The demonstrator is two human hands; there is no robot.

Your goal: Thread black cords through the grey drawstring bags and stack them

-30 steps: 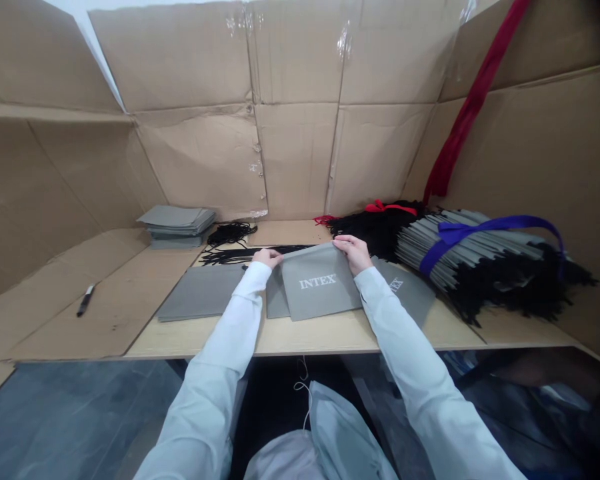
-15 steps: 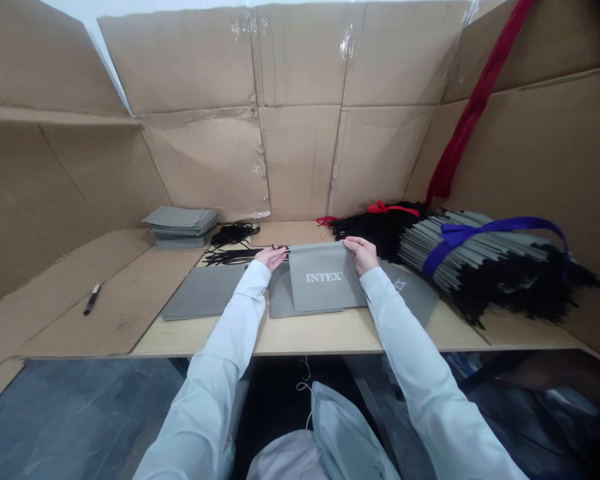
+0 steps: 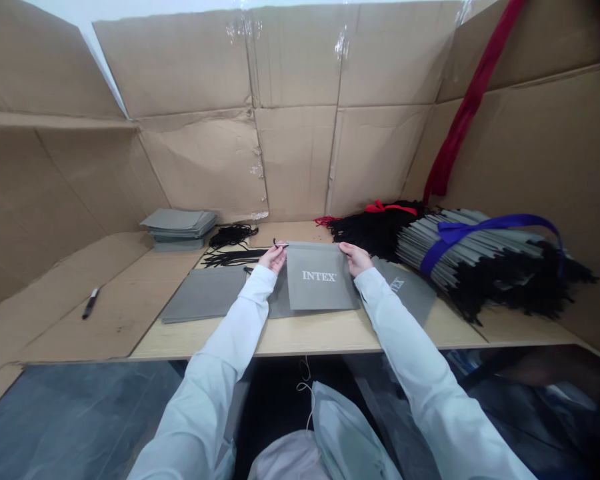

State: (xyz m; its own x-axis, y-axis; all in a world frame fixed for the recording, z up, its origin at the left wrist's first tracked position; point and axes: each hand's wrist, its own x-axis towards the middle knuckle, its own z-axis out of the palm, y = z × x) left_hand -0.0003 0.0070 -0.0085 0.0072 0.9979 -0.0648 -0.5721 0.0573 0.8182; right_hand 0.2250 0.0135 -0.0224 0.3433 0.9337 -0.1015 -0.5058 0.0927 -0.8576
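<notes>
A grey fabric pouch (image 3: 320,285) printed INTEX lies flat on the wooden table (image 3: 320,333) in front of me. My left hand (image 3: 273,257) is closed at the pouch's top left corner, pinching a thin dark cord or tool (image 3: 280,245) that points into the hem. My right hand (image 3: 354,257) grips the top right corner of the pouch. More grey pouches lie under and beside it: one (image 3: 205,302) to the left, another (image 3: 405,290) to the right.
A bundle of grey pouches tied with purple ribbon (image 3: 480,250) lies at the right over black cords. Loose black cords (image 3: 233,243) sit behind my left hand. A small grey stack (image 3: 177,227) is at the back left, a marker (image 3: 89,303) on the cardboard. Cardboard walls surround the table.
The pouch has been squared up and shifted slightly. My left hand has come to the top left corner with the thin cord end at the hem. The right hand stays at the right corner.
</notes>
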